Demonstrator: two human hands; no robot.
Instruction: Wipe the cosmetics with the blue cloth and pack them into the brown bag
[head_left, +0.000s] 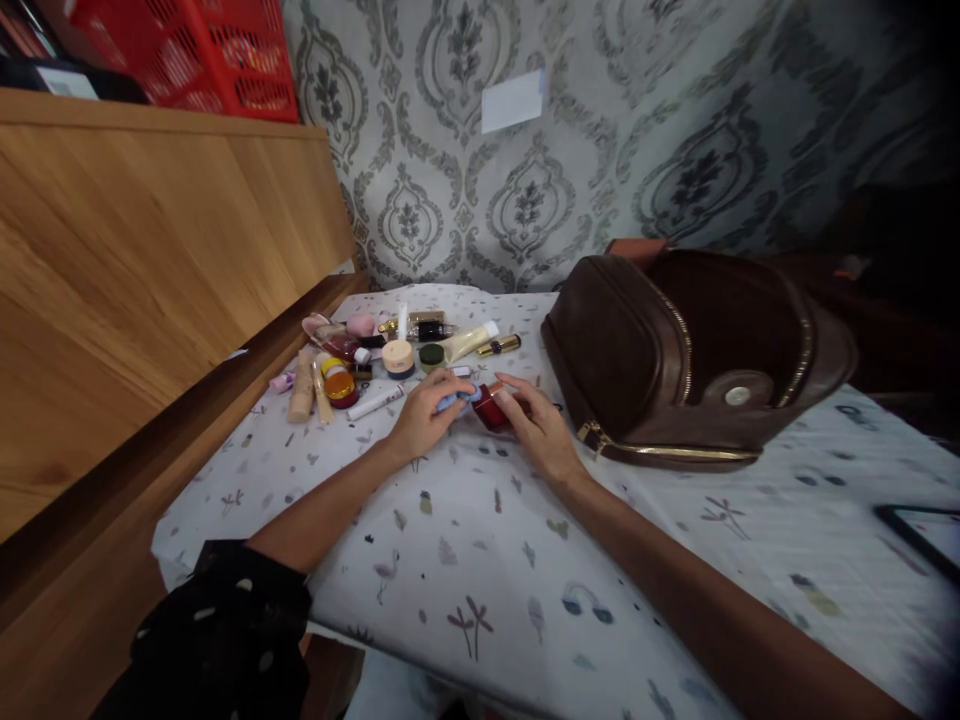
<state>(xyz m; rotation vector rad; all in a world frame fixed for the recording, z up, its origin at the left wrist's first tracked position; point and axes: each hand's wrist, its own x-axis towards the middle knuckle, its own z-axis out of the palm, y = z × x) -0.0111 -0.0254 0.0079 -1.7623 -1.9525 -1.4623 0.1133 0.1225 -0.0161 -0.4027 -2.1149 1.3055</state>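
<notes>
My left hand [426,415] rests on the patterned tablecloth [480,560] with its fingers curled over a small light-blue item [454,399]. My right hand [534,425] lies beside it, fingers closed around a dark red jar [489,408]. The two hands meet over these items near the middle of the table. Just beyond them lies a spread of cosmetics [375,360]: tubes, small jars, a lipstick and bottles.
An open brown zip bag [675,360] with a gold zipper lies to the right of my hands. A wooden panel [150,270] runs along the left, with a red crate [202,50] above. A dark tablet edge [919,530] shows at far right.
</notes>
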